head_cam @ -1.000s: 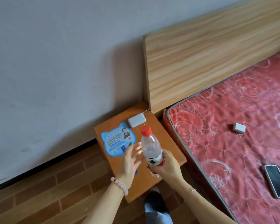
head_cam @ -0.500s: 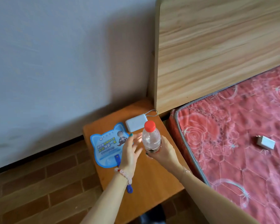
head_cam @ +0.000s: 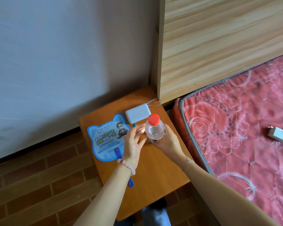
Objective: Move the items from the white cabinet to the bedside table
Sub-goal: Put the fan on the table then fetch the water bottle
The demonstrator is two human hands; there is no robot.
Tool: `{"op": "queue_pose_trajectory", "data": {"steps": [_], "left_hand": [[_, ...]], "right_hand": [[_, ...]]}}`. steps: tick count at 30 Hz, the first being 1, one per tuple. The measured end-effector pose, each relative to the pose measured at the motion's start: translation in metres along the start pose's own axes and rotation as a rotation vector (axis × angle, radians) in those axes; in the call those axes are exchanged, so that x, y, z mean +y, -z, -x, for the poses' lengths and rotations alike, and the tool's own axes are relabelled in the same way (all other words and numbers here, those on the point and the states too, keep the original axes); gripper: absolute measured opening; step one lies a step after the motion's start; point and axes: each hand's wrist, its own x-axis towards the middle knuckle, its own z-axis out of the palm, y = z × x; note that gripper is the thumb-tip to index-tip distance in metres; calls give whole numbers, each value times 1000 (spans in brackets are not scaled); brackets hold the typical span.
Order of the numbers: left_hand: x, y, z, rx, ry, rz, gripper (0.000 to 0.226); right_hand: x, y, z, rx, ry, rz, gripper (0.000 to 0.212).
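Beside the power bank (head_cam: 138, 113), our right hand (head_cam: 167, 141) wraps its fingers round the water bottle (head_cam: 154, 130); our left hand (head_cam: 134, 145) hovers, fingers spread. Released tilted, the bottle could topple onto the power bank or roll off the surface (head_cam: 158, 173).

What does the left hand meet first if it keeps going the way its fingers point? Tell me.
The left hand is open, fingers aimed up and right. First in line is probably the water bottle held by the right hand; the white power bank lies beyond. Depth is unclear.

Both forearms are bare. The left hand (head_cam: 134, 144) wears a pink bead bracelet (head_cam: 127, 166), the right wrist a thin chain; teal nail polish.
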Motion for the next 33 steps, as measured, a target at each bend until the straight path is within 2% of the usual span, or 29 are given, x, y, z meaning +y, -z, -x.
{"op": "queue_pose_trajectory", "data": {"steps": [8,12,15,18,20,23,25,31,33], "left_hand": [[-19,9,13,-70,-28,-69,34],[-19,9,16,-70,-1,-52,33],[-11,9,23,-98,7,-125,31],[0,14,36,-154,4,-291,27],[7,19,47,-203,-30,-495,23],[21,27,65,-189,-160,-784,21],[36,31,78,-184,-295,-969,24],[100,34,132,-270,-875,-1432,39],[121,37,151,-280,-1067,-1551,35]], "right_hand": [[19,-2,15,-17,59,29,64],[13,2,18,-23,40,36,71],[8,15,26,-62,-11,46,79],[0,34,42,-40,-65,83,67],[-11,48,56,5,-108,113,55],[-38,65,75,105,-127,174,43],[-62,73,88,172,-70,257,39],[-145,81,138,397,238,502,30],[-171,78,158,464,276,542,30]]}}
